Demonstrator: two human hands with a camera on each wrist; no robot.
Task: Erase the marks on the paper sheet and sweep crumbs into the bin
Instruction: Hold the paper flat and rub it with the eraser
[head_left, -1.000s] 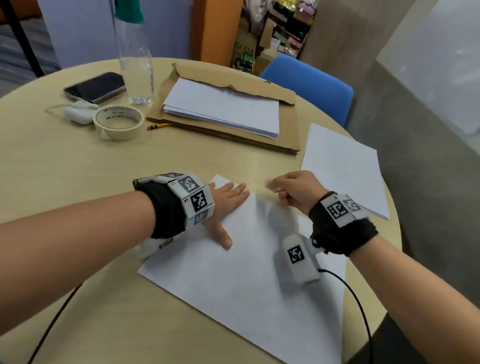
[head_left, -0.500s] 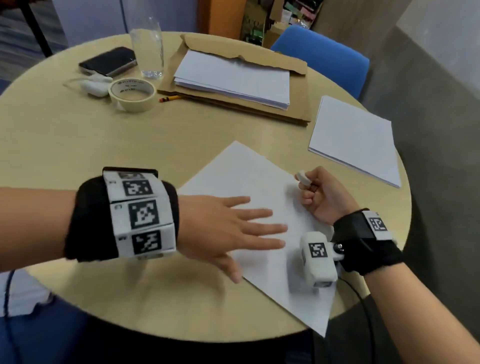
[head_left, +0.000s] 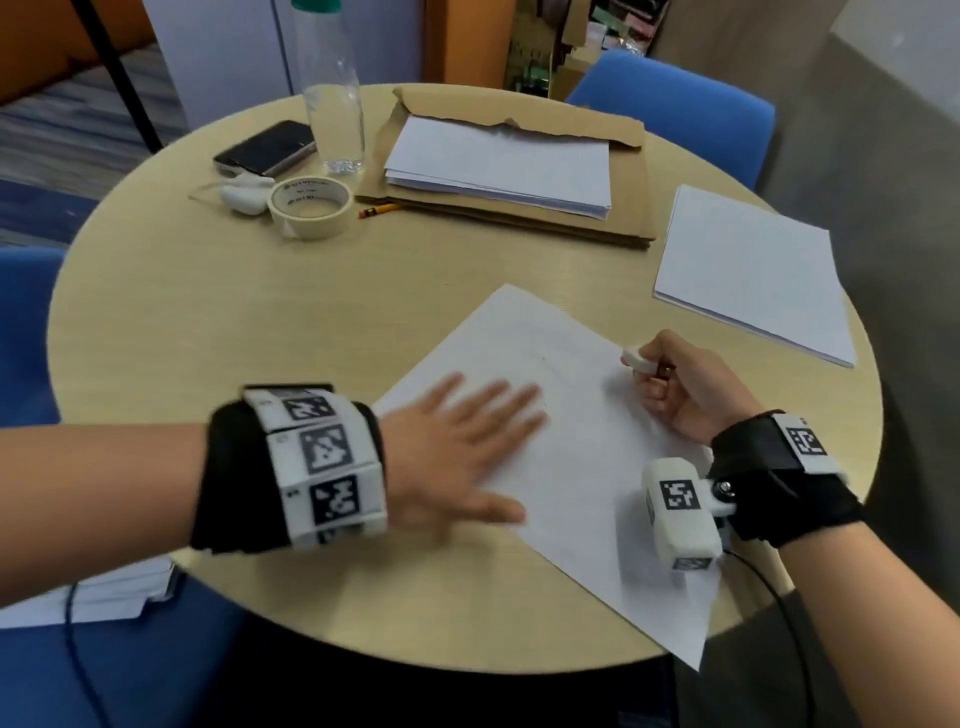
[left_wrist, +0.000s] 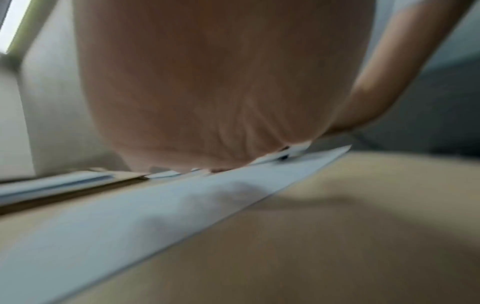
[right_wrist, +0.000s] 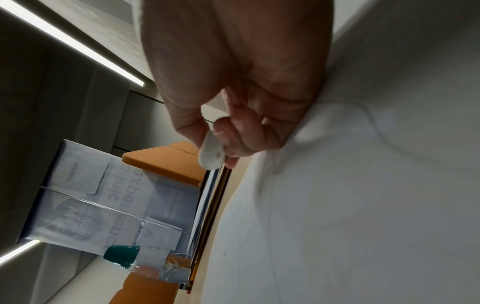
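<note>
A white paper sheet (head_left: 571, 457) lies slanted on the round wooden table (head_left: 260, 322), one corner hanging over the near edge. My left hand (head_left: 462, 441) lies flat on the sheet's left part with fingers spread and straight, blurred by motion. My right hand (head_left: 675, 384) rests its side on the sheet's right edge and pinches a small white eraser (head_left: 636, 359) between thumb and forefinger. In the right wrist view the eraser (right_wrist: 211, 152) pokes out past the curled fingers, just off the paper (right_wrist: 363, 205). The left wrist view shows the palm (left_wrist: 221, 92) over the sheet (left_wrist: 155, 205). Faint marks show on the sheet.
At the back lie a paper stack on brown cardboard (head_left: 519, 171), a clear bottle (head_left: 332, 104), a phone (head_left: 267, 148), a tape roll (head_left: 310, 205), a pencil (head_left: 379, 210) and a white object (head_left: 241, 195). Another paper stack (head_left: 748, 270) sits right. Blue chairs (head_left: 675, 109) surround the table.
My left hand has slid across the sheet toward me and to the left. The right hand has lifted the eraser off the paper and keeps pinching it. The view has shifted.
</note>
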